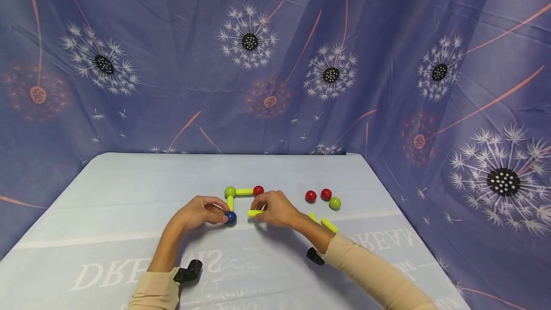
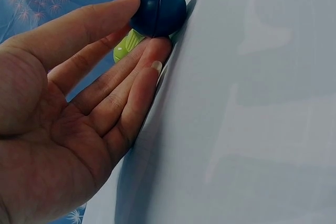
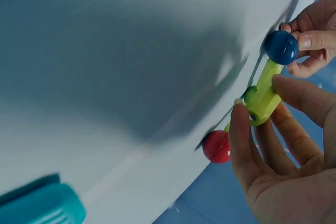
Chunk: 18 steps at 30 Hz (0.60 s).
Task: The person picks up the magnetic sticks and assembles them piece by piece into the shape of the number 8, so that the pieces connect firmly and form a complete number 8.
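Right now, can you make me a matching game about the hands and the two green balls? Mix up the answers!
1. Left hand
2. Right hand
3. Joined green ball
4. Loose green ball

A. Near two loose red balls
B. Holds the blue ball
C. Where two joined sticks meet
D. Holds a yellow-green stick

Pairs: 1-B, 2-D, 3-C, 4-A

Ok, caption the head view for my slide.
Left hand holds a blue ball, right hand a yellow-green rod, with more balls and rods on pale cloth.
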Tool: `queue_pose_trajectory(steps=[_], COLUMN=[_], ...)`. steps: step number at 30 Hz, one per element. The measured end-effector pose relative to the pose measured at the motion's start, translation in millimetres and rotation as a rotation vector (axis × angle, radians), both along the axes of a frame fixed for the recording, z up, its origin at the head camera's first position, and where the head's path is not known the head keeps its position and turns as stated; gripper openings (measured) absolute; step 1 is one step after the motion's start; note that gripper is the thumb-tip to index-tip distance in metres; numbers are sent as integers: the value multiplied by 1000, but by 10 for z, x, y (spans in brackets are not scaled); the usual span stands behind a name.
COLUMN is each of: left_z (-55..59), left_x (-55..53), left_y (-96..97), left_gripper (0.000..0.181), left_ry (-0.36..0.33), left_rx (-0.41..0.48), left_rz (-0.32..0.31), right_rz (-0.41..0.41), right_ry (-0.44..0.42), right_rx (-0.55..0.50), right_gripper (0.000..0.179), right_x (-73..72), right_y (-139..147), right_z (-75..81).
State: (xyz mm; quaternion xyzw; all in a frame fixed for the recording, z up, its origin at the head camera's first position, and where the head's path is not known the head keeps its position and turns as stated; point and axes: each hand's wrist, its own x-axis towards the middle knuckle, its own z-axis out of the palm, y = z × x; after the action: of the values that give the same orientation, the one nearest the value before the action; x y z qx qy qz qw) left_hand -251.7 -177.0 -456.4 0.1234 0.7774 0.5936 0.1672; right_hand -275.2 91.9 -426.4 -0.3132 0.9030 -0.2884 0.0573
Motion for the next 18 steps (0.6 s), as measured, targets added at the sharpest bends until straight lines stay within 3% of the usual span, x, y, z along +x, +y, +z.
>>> queue_pose_trajectory(steps=[18], left_z=[16], left_x=[12], left_y=[0], left_gripper=[32], left_ry=[4], left_rx=[3], left_rz=[4], right_rz=[-2], right_ry=[-35], right_rx=[41], right_gripper=[13], right_x=[20], right_y=[-224], right_z=[-74])
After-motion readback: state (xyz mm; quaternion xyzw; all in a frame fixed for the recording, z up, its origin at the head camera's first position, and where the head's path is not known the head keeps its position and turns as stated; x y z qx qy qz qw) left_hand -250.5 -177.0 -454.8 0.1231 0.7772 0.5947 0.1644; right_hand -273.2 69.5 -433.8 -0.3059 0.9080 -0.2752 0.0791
